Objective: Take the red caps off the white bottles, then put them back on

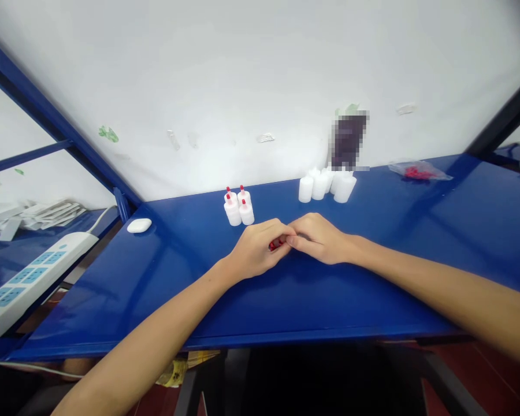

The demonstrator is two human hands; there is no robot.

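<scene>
Over the middle of the blue table [156, 289], my left hand [260, 245] is curled around small red pieces [277, 242], which show in the gap between its thumb and fingers. My right hand [318, 238] meets it at the fingertips, thumb and fingers pinched together; what they hold, if anything, is hidden. Behind my left hand stand several white bottles [239, 212] with red-tipped nozzles. Beyond my right hand is a group of white bottles [325, 186] without visible red tips.
A clear bag [420, 171] with red pieces lies at the back right. At the left are a white rounded object [139, 225] and a white power strip [30, 277]. A pixelated dark object [349, 141] stands against the wall. Blue frame bars flank the table.
</scene>
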